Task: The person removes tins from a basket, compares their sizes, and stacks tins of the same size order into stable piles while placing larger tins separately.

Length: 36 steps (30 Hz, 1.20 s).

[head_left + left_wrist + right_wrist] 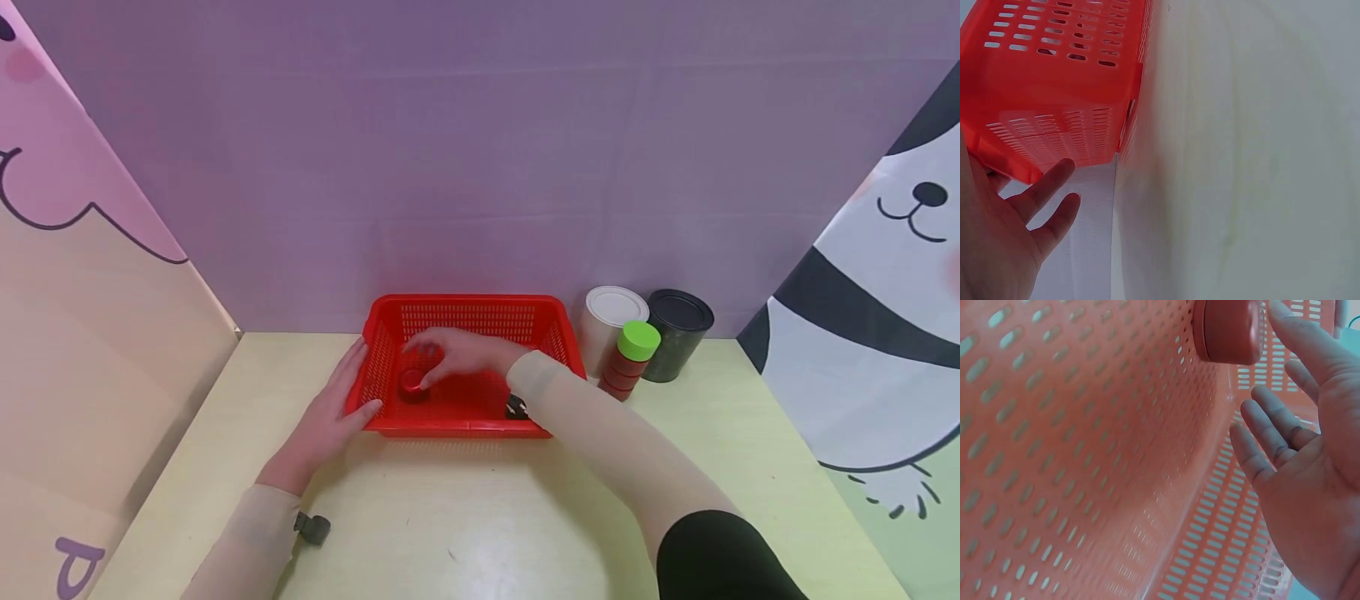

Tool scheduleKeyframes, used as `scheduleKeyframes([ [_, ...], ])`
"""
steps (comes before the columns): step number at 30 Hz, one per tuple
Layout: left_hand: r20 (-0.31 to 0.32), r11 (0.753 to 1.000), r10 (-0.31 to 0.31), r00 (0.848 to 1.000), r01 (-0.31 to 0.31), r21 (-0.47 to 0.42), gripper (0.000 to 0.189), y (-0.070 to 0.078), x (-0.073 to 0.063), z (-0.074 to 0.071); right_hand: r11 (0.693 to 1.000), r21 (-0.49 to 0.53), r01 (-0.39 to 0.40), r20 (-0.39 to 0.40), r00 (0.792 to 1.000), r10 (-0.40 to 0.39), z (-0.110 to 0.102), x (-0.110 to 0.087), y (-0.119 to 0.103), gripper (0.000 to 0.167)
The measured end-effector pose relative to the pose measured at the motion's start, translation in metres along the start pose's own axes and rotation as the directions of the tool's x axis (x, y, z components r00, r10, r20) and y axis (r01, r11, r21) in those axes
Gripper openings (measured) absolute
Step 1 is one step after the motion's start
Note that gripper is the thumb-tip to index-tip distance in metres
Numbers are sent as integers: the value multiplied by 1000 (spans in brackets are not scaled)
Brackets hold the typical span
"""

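A red slotted plastic basket (465, 429) stands toward the back of the table. Inside, near its left end, is a small round red container (413, 383), which shows a smooth side in the right wrist view. My right hand (465, 352) reaches into the basket over this container, fingers apart, with the thumb tip right by its edge. Along the basket's left rim lies my left hand (337, 408), its fingers stretched out beside the wall and the thumb at the front corner. A small black item (517, 407) in the basket is partly hidden by the right forearm.
Right of the basket stand a white-lidded can (615, 307), a dark can with a black lid (678, 333) and a red jar with a green cap (630, 362). A purple backdrop (480, 167) rises behind the table (465, 517).
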<state>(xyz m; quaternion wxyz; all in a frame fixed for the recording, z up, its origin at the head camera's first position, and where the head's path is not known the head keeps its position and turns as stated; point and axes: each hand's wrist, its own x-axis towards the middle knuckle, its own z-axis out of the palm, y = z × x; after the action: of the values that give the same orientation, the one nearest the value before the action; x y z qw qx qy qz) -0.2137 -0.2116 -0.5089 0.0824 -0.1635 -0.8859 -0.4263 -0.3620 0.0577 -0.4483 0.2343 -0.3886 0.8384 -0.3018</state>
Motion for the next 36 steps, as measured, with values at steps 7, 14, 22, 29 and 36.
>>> scheduleKeyframes([
  [7,9,1000,3,1000,-3,8,103,0,1,1,999,50,3,62,998,-7,5,4,-4,75],
  [14,3,1000,-7,1000,7,12,106,1,0,1,998,56,33,122,992,-40,7,8,-7,74],
  [22,5,1000,-7,1000,7,1,106,1,-1,1,998,49,31,141,989,-38,11,12,0,70],
  [29,5,1000,4,1000,-4,-12,104,1,-1,1,999,41,22,137,990,-27,11,10,1,64],
  [36,-1,1000,10,1000,-10,-17,104,1,-1,1,1000,1,16,127,992,-16,10,8,-1,56],
])
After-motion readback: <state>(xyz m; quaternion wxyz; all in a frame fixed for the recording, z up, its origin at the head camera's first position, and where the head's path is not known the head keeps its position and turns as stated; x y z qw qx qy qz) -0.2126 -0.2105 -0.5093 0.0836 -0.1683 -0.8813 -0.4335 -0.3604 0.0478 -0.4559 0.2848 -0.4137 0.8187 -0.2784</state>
